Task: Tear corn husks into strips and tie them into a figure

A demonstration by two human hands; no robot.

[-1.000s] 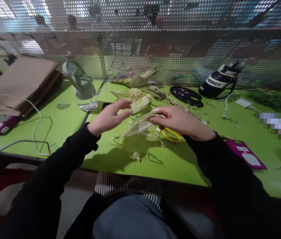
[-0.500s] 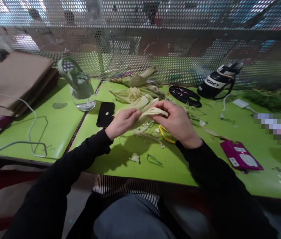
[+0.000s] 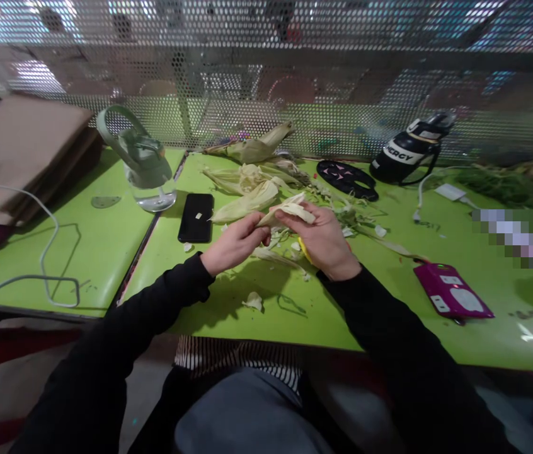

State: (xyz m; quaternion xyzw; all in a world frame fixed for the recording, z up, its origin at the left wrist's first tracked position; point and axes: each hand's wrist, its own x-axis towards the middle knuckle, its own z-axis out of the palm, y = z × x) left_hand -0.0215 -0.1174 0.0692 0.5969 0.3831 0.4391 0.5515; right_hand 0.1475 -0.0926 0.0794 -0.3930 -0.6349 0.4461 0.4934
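Between my two hands is a pale strip of corn husk (image 3: 295, 210), folded and bunched. My left hand (image 3: 238, 241) pinches its lower left end. Closed around the other end, my right hand (image 3: 324, 238) has the husk's pale tips poking out above its fingers. Just behind lie more corn husks (image 3: 245, 200) in a loose pile, with a larger husk bundle (image 3: 261, 146) farther back. Small torn scraps surround my hands, and one scrap (image 3: 254, 301) lies nearer the front edge. A yellow object, partly hidden, shows beside my right hand.
Left of the husks are a black phone (image 3: 196, 217) and a green-lidded water bottle (image 3: 146, 167). Brown paper bags (image 3: 25, 145) stand far left. A black pad (image 3: 346, 180), a black bottle (image 3: 406, 151) and a purple power strip (image 3: 453, 291) are on the right. Perforated metal screens the back.
A long husk that was under my hands now lies on the pile. My hands hold a smaller strip, and the right hand has come inward and turned. The view has shifted slightly.
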